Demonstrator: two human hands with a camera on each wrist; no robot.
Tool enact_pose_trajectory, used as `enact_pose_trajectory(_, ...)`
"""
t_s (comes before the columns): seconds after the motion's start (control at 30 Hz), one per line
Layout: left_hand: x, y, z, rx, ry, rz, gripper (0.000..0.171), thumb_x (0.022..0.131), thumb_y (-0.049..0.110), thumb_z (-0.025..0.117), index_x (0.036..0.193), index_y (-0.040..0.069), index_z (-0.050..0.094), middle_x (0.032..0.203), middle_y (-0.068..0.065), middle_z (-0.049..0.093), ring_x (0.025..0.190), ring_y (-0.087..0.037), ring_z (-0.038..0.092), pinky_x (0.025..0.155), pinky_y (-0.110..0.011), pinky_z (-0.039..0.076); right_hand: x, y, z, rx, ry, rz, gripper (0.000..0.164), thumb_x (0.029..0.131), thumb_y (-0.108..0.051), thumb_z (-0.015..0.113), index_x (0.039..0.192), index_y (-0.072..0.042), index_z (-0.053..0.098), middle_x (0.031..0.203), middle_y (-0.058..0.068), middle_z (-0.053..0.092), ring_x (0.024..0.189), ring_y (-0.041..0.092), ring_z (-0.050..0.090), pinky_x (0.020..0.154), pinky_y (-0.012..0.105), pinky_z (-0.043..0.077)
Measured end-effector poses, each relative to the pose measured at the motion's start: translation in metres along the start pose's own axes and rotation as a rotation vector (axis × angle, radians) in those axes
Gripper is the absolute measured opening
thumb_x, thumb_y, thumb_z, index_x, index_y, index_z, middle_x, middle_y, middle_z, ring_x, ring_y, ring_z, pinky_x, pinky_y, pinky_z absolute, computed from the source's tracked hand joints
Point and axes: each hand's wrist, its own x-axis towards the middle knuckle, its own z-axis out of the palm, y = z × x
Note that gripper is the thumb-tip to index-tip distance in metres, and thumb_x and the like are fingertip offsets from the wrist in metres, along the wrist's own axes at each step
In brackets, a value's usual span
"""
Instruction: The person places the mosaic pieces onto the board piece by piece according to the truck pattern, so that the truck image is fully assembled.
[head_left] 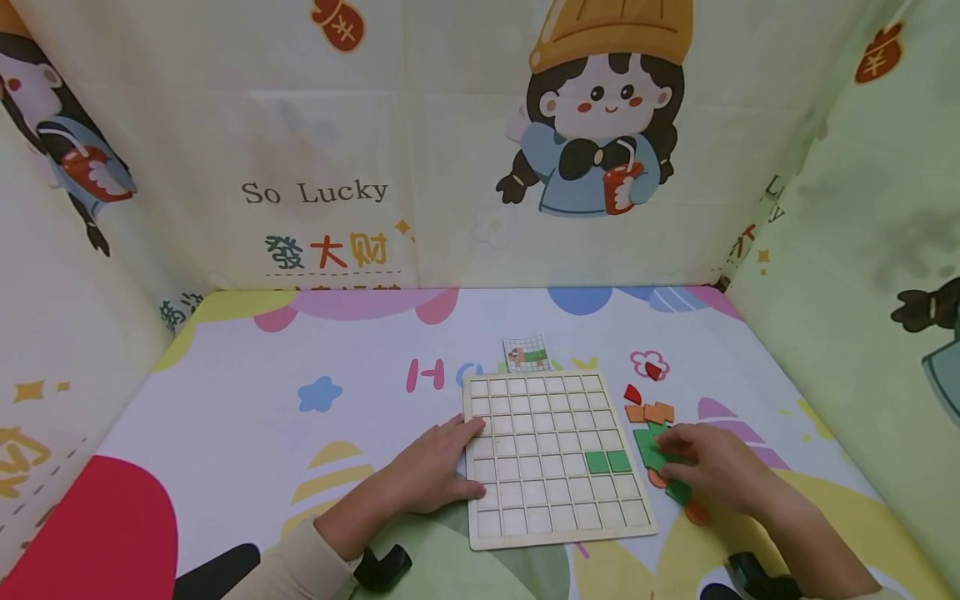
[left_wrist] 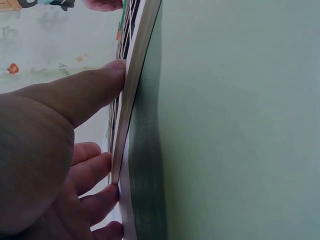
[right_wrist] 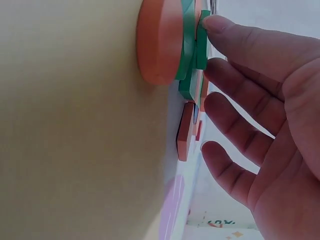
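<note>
A pale wooden grid board (head_left: 562, 539) lies on the table, with two green square tiles (head_left: 608, 462) side by side in its cells near the right edge. My left hand (head_left: 431, 467) rests along the board's left edge, thumb and fingers fairly straight, fingertips touching the rim (left_wrist: 131, 90). To the right of the board, my right hand (head_left: 723, 471) is over a small pile of pieces. Its thumb and index finger pinch a green tile (right_wrist: 202, 42) at opposite ends, the other fingers loosely bent. Orange round pieces (right_wrist: 160, 45) and more green tiles (head_left: 647, 448) lie beside it.
A small picture card (head_left: 527, 354) with a gridded coloured figure touches or nearly touches the board's far edge. Orange tiles (head_left: 649, 412) and red wedge pieces (head_left: 632, 393) lie farther back on the right. Printed fabric walls (head_left: 450, 150) enclose the table.
</note>
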Motion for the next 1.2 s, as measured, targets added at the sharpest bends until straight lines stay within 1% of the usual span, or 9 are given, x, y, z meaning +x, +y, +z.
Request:
enact_pose_trajectory(0.27,0.001,-0.001,0.001,0.006,0.004,0.004,0.084,0.084,0.039,0.079,0.151,0.007,0.04,0.152,-0.012,0.043,0.144,-0.033,0.034,0.112,-0.051,0.034,0.003,-0.003,0.0,-0.03,-0.001,0.023,0.025,0.082,-0.022,0.082,0.104,-0.012,0.073,0.1,-0.006,0.07,0.09,0.017,0.06,0.079,0.038,0.054)
enact_pose_trajectory(0.57,0.0,-0.001,0.001,-0.007,0.002,-0.002,0.083,0.084,0.038,0.079,0.151,0.007,0.04,0.153,-0.012,0.043,0.144,-0.033,0.033,0.112,-0.052,0.034,0.008,-0.004,0.001,-0.026,-0.019,0.043,0.024,0.083,-0.021,0.083,0.103,-0.013,0.072,0.098,-0.005,0.068,0.089,0.018,0.058,0.078,0.039,0.053)
enact_pose_trajectory(0.83,0.0,-0.001,0.001,-0.007,0.004,-0.002,0.083,0.085,0.038,0.079,0.151,0.007,0.04,0.153,-0.012,0.043,0.144,-0.033,0.033,0.111,-0.051,0.034,0.01,-0.006,0.001,-0.01,-0.028,0.054,0.023,0.083,-0.018,0.082,0.104,-0.012,0.073,0.097,-0.004,0.067,0.088,0.019,0.056,0.076,0.04,0.053)
enact_pose_trajectory(1.0,-0.002,-0.001,0.0,-0.012,0.006,0.014,0.082,0.086,0.036,0.079,0.151,0.006,0.04,0.153,-0.013,0.043,0.144,-0.033,0.032,0.113,-0.051,0.032,0.01,-0.008,0.002,-0.017,-0.017,0.046,0.022,0.084,-0.016,0.081,0.103,-0.011,0.073,0.096,-0.004,0.067,0.088,0.019,0.057,0.076,0.038,0.053)
enact_pose_trajectory(1.2,-0.003,-0.001,0.0,-0.016,0.007,0.029,0.081,0.086,0.034,0.079,0.15,0.004,0.04,0.152,-0.014,0.042,0.145,-0.033,0.032,0.114,-0.052,0.03,0.01,-0.007,0.003,-0.031,-0.007,0.034,0.022,0.084,-0.016,0.081,0.103,-0.01,0.073,0.097,-0.004,0.067,0.089,0.019,0.058,0.076,0.039,0.054)
